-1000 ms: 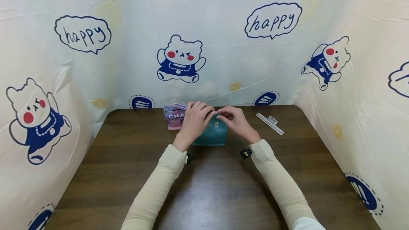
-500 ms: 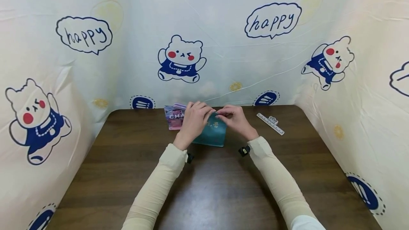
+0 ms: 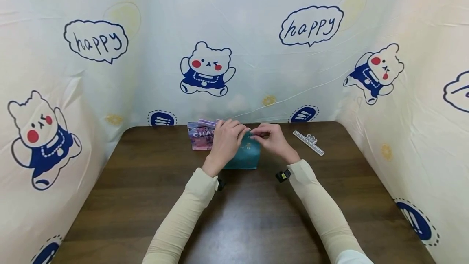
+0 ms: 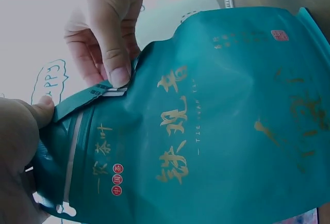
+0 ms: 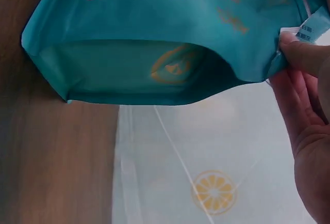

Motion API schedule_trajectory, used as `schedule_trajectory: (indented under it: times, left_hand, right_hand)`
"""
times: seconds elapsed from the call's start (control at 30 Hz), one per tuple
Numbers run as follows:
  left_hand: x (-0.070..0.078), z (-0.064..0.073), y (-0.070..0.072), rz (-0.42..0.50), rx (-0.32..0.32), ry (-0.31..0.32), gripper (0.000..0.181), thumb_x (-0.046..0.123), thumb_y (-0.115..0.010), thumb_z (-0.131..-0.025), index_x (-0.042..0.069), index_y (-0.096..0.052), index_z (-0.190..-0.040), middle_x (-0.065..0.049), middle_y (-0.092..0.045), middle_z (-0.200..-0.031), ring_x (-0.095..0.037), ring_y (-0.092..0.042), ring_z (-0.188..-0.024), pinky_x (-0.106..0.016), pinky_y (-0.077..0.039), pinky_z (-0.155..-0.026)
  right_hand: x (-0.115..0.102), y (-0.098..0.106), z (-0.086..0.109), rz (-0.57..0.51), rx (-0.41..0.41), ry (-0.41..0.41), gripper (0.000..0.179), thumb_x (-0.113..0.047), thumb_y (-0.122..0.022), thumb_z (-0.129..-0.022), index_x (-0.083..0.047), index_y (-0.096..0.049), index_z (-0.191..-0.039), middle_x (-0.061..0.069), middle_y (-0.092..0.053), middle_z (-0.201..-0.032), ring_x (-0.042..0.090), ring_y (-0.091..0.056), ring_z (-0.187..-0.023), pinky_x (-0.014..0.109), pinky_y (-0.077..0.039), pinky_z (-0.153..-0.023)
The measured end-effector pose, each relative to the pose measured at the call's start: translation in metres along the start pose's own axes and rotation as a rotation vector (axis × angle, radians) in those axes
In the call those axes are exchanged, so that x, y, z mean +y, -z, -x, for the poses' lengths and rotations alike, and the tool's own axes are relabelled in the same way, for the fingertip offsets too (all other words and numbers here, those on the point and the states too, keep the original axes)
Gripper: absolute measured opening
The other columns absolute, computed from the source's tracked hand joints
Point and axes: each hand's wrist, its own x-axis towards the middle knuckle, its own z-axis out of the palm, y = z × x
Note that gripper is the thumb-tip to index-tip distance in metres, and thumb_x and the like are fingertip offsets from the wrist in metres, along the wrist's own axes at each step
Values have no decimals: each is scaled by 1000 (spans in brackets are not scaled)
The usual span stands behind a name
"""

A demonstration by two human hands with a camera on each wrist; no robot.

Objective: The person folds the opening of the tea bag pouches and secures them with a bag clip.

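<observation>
A teal tea pouch [image 3: 243, 156] with gold characters stands upright near the back of the table, between both hands. My left hand [image 3: 227, 139] grips its top left part; in the left wrist view the thumb [image 4: 45, 108] lies at the top edge. My right hand [image 3: 272, 139] pinches the top right corner between thumb and fingers. There the top strip [image 4: 82, 100] with small print is partly separated and bent, a white piece [image 4: 114, 93] showing under the thumb. In the right wrist view the pouch's side fold [image 5: 129, 72] bows inward, and the strip's end [image 5: 313, 27] sticks up beside the right thumb.
A pink and purple pouch [image 3: 199, 139] stands to the left, partly hidden by the left hand, with a striped purple piece [image 3: 207, 123] along its top. At the right lies a white ruler-like clip [image 3: 309, 142]. A printed cloth [image 3: 256, 72] hangs behind the brown table [image 3: 234, 215].
The tea pouch swung slightly askew half a second ago and now sits level again. My left hand has shifted a little to the right; both hands keep their hold on the pouch's top.
</observation>
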Motion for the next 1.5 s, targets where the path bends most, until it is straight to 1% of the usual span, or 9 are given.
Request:
schedule_trajectory:
  times: [0.13,0.23,0.43,0.6,0.77,0.93,1.0,1.23,1.5]
  left_hand:
    - [2,0,-1,-4,2,38,20,26,-67,-100,12,-80,-93,-1,-73,-85,-20,-62,-80,-37,-40,-76]
    - [3,1,-1,-4,-6,42,19,25,-68,-99,12,-80,-94,-2,-74,-86,-21,-62,-80,-37,-40,-76]
    - [2,0,-1,6,12,35,16,24,-70,-97,12,-80,-94,-2,-74,-86,-21,-62,-81,-37,-41,-76]
    - [-1,-1,-1,13,5,42,17,25,-69,-98,12,-80,-96,-2,-75,-88,-21,-62,-82,-37,-41,-76]
    - [-1,-2,0,25,5,47,17,25,-70,-98,12,-80,-96,-3,-75,-89,-21,-62,-83,-37,-41,-76]
    - [1,-1,0,24,-8,51,19,26,-68,-99,12,-80,-96,-2,-75,-89,-21,-62,-83,-37,-40,-76]
    - [1,-1,-1,27,-12,53,21,27,-67,-100,12,-80,-97,-2,-75,-89,-21,-62,-83,-37,-40,-76]
    - [-2,1,-3,32,7,52,19,26,-68,-99,11,-80,-97,-3,-75,-89,-21,-62,-82,-37,-40,-76]
    - [-3,2,-5,26,26,43,20,26,-68,-99,11,-80,-98,-3,-75,-90,-21,-62,-83,-38,-40,-77]
  right_hand:
    - [9,0,4,-53,-6,-60,12,9,-74,-87,7,-77,-98,21,-74,-90,30,-71,-74,25,-58,-70]
    - [14,1,8,-71,-30,-97,9,7,-72,-89,6,-77,-97,20,-74,-89,30,-69,-72,24,-56,-66]
    - [13,6,6,-76,-94,-99,12,6,-70,-92,9,-76,-102,22,-73,-92,32,-64,-71,26,-53,-62]
    - [9,11,8,-73,-140,-123,18,10,-68,-91,10,-75,-107,23,-72,-98,41,-67,-78,27,-55,-66]
    - [9,8,9,-64,-103,-114,18,13,-67,-91,10,-75,-106,25,-71,-96,43,-70,-84,31,-59,-73]
    - [13,2,12,-30,-41,-82,14,14,-69,-89,11,-75,-101,24,-71,-91,44,-69,-78,28,-59,-69]
    - [15,2,12,-17,-26,-77,13,12,-70,-88,10,-76,-100,23,-72,-90,40,-71,-77,27,-59,-69]
    - [60,-5,26,-15,16,-112,12,4,-72,-91,3,-78,-102,18,-75,-94,32,-72,-80,22,-57,-71]
    - [64,-7,31,-24,5,-87,13,2,-70,-93,0,-79,-102,14,-73,-94,36,-69,-80,22,-57,-71]
